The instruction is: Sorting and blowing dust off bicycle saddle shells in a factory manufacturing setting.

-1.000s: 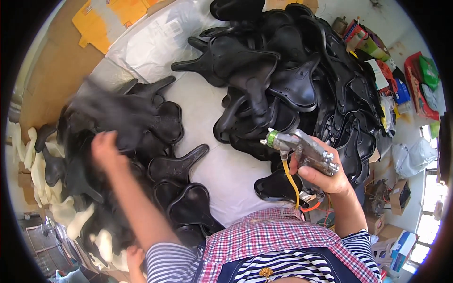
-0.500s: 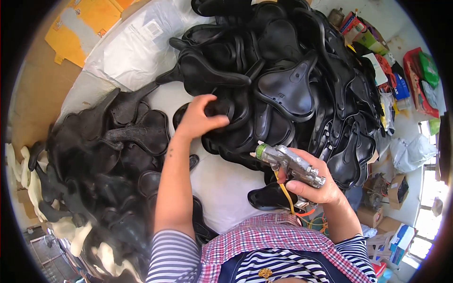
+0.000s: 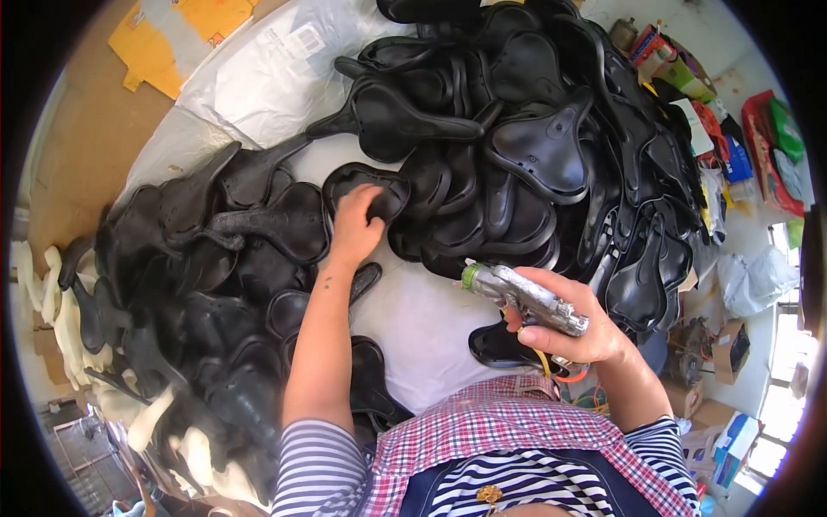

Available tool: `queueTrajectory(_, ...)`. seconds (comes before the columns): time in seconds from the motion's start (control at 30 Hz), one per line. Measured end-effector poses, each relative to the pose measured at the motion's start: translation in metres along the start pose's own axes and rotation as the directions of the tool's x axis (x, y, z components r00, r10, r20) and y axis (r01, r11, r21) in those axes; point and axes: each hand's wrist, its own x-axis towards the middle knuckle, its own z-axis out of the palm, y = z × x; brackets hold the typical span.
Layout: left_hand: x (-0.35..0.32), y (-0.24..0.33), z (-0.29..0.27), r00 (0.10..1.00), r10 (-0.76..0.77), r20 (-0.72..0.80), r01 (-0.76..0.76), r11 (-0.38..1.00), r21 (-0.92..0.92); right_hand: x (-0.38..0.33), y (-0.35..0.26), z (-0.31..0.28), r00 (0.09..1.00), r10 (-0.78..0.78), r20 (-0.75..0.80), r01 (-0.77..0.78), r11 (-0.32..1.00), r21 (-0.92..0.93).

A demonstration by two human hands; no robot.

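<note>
My right hand [image 3: 575, 323] is closed around a silver spray gun [image 3: 525, 295] with a green ring near its nozzle, which points left over the white covering. A yellow hose hangs beneath the gun. At the middle left, my left hand [image 3: 355, 226] reaches over a hollow black bicycle saddle shell [image 3: 392, 196]. Its fingers overlap the shell, while the thumb stands apart below; I see no grip on it. Another black saddle [image 3: 500, 346] lies below the gun, partly hidden by my right hand.
A large heap of black saddles [image 3: 538, 155] fills the far middle and right. A second heap [image 3: 198, 284] lies to my left, beside cream-coloured pieces [image 3: 151, 426]. White plastic sheeting [image 3: 241, 82] spreads at the far left. Boxes and bags [image 3: 745, 280] line the right side.
The view has shifted, moving the heaps rightward and up in the picture. My left hand has come left and nearer me, uncovering more of the saddle shell. The spray gun stays in my right hand.
</note>
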Motion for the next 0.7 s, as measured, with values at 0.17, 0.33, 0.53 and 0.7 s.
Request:
queueTrajectory(0.17,0.005,0.039,0.000,0.992,-0.068,0.103,0.037,0.959,0.282,-0.003,-0.011,0.014,1.000,-0.019,-0.015,0.019,0.999,-0.045)
queueTrajectory(0.33,-0.005,-0.008,-0.089,0.779,-0.426,-0.461,0.327,0.902,-0.282,-0.014,-0.025,0.017,0.999,-0.021,0.041,0.020,1.000,0.011)
queueTrajectory(0.53,-0.043,-0.015,-0.141,0.543,-0.761,-0.355,0.024,0.436,-0.900,-0.019,-0.032,0.021,0.995,0.059,0.075,-0.056,0.997,-0.043)
queueTrajectory(0.7,-0.069,-0.019,-0.129,0.555,-0.796,-0.244,0.071,0.337,-0.939,-0.015,-0.063,0.025,0.989,-0.132,-0.063,0.134,0.991,0.026)
